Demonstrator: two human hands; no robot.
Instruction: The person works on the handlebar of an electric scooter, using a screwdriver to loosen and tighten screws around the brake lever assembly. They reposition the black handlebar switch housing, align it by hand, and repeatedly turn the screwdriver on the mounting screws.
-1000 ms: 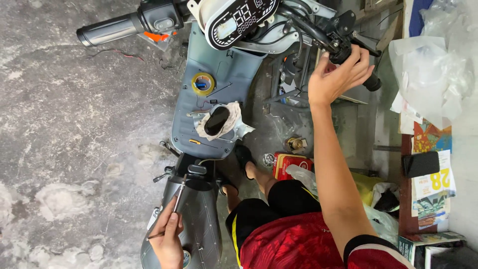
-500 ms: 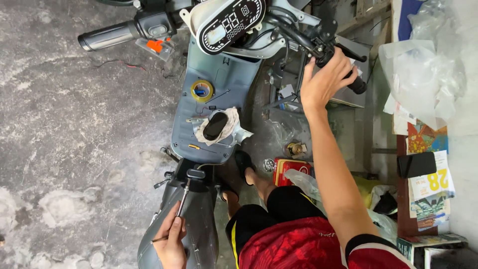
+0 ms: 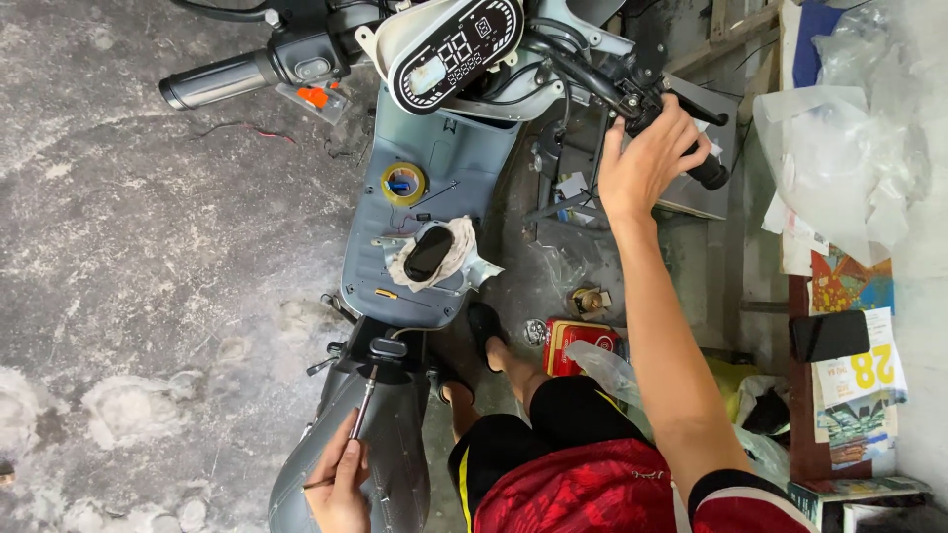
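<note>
In the head view, the right hand [image 3: 647,163] is closed around the scooter's black handlebar grip [image 3: 706,170] at upper right. At bottom centre, the left hand [image 3: 341,484] pinches a screwdriver [image 3: 362,400] against the grey seat [image 3: 385,444]. A red tin [image 3: 573,345] lies shut on the floor, its contents hidden.

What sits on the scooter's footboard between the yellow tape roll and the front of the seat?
In the head view, a black object wrapped in a whitish rag lies on the footboard, between the yellow tape roll and the seat.
</note>
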